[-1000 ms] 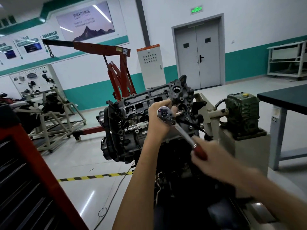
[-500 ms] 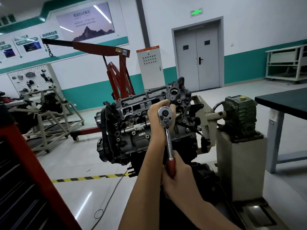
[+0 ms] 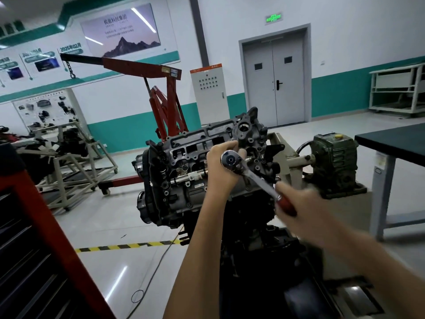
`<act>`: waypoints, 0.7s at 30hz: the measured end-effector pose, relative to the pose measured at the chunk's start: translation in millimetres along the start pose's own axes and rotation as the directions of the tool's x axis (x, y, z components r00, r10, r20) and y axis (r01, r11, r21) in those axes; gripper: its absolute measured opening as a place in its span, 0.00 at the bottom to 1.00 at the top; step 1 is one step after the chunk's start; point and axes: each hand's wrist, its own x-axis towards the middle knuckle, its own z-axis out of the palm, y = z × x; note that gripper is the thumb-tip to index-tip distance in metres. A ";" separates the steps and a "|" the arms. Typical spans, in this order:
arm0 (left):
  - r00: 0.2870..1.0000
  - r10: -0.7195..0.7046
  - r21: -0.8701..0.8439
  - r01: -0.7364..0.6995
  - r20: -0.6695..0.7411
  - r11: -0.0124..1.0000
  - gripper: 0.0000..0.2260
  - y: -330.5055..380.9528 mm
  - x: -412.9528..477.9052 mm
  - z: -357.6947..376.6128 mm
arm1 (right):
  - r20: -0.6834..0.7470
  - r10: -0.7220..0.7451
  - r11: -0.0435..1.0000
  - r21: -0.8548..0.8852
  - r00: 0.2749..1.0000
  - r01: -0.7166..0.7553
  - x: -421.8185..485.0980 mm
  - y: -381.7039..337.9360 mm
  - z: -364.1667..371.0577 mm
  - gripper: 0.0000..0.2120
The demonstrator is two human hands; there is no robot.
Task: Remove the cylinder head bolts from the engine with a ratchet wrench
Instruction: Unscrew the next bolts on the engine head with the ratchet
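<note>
Red covers the grip end of the ratchet wrench [image 3: 259, 183]. The right hand [image 3: 299, 203] is wrapped round that end, but it is blurry, so its fingers are hard to pick out. The shiny round head of the wrench sits against the grey engine [image 3: 184, 171], near the engine's right end. The left hand [image 3: 220, 166] is curled round behind the head and holds it there. The bolt under the wrench is hidden by the head and the left hand. A white sticker [image 3: 194, 174] on the engine has print too tiny to read. On the wall, a green sign [image 3: 273, 18] glows above the grey door [image 3: 273, 81], but its marks are too small to read. A poster [image 3: 122, 31] with a mountain has writing too faint to read. Beside it a label [image 3: 70, 46] reads "2025年02月". A red crane [image 3: 142, 65] stands behind the engine. A dark desk [image 3: 391, 141] is cut off at the right edge.
</note>
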 end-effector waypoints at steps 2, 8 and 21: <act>0.998 -0.033 -0.024 0.032 -0.050 0.999 0.19 -2.3 -0.1 4.4 | -0.048 0.153 0.962 0.237 0.987 -0.138 -17.6 -25.5 40.7 0.11; 0.995 -0.064 -0.007 0.064 -0.078 0.998 0.19 -2.3 0.4 0.8 | -0.012 0.194 0.886 0.431 0.981 -0.170 -18.2 -49.9 70.5 0.09; 0.998 -0.024 0.006 0.023 0.052 1.000 0.17 3.3 0.8 -3.9 | 0.084 -0.035 0.998 -0.050 0.996 0.039 10.3 8.0 -18.2 0.08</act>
